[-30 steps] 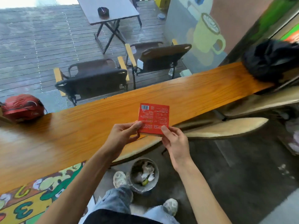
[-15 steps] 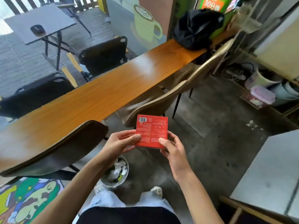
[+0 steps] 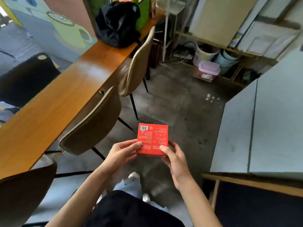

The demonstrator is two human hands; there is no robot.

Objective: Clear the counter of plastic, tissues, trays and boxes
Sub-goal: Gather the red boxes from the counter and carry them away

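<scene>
A flat, square red cardboard box, printed with small white text and a barcode at its upper left corner, was held in front of the person at about waist height, above the grey concrete floor. The left hand pinched the box's lower left edge, thumb lying across the printed face and the other fingers curled behind it. The right hand gripped the lower right corner the same way, thumb on top and fingers wrapped underneath. The box was tilted slightly, its printed face turned up toward the camera.

To the left ran a long wooden counter with an orange-brown top, well apart from the box. At its far end sat a crumpled black plastic bag. Two tan moulded chairs stood tucked against the counter's near side, and the back of a darker one showed at the lower left. Farther off along the far wall stood a pink-lidded plastic container on a low shelf, beside what seemed to be pale buckets, though the blur there left that unsure. A few small white scraps lay on the floor near a pale grey tabletop on the right.
</scene>
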